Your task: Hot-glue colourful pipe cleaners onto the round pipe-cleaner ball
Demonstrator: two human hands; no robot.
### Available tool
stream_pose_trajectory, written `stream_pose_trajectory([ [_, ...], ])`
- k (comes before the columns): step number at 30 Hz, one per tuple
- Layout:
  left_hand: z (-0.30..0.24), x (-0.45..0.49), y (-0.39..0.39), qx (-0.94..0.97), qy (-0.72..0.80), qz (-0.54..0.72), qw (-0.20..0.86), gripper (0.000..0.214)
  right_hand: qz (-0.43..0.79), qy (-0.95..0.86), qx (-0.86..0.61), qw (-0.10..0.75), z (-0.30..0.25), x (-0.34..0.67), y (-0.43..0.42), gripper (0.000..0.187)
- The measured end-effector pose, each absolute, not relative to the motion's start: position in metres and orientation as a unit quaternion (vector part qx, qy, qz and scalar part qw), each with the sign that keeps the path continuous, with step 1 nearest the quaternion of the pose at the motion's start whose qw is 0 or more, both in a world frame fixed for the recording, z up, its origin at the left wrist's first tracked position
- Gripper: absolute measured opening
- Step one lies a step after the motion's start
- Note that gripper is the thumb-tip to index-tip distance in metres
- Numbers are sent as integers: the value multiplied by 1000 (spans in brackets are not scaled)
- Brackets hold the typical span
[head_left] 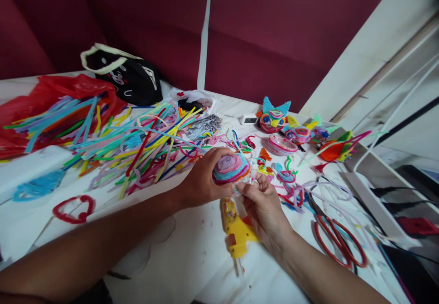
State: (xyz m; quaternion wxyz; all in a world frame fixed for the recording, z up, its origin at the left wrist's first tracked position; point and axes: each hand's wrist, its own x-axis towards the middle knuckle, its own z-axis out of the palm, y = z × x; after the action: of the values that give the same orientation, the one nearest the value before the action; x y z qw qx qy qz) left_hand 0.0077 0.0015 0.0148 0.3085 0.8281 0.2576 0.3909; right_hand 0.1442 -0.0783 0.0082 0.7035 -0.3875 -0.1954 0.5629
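My left hand (206, 173) is wrapped round a ball (231, 169) coiled with pipe cleaners in lilac, pink, blue and orange bands. The fingers of my right hand (260, 203) are pinched together at the ball's lower right edge, where a pale, whitish part shows. What exactly sits between those fingertips is too small to make out. Under both hands a yellow glue gun (236, 235) lies on the white table, its nozzle end partly hidden behind the right hand and the ball.
Loose pipe cleaners (164, 135) spread across the left, some on a red plastic bag (37, 89). A black bag (133, 82) stands behind. Finished pipe-cleaner figures (274, 119) sit at the back right. Orange-handled scissors (338, 240) and a white power strip (377, 208) lie at right.
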Motion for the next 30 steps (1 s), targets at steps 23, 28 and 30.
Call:
stream_pose_trajectory([
  [23, 7, -3, 41, 696, 267, 418, 518, 62, 205, -768, -579, 180, 24, 212, -121, 48],
  [28, 5, -4, 40, 706, 275, 405, 512, 61, 2, -858, -503, 102, 2, 209, -143, 56],
  [30, 5, -4, 39, 713, 276, 400, 505, 62, -58, -864, -490, 100, -10, 206, -143, 52],
])
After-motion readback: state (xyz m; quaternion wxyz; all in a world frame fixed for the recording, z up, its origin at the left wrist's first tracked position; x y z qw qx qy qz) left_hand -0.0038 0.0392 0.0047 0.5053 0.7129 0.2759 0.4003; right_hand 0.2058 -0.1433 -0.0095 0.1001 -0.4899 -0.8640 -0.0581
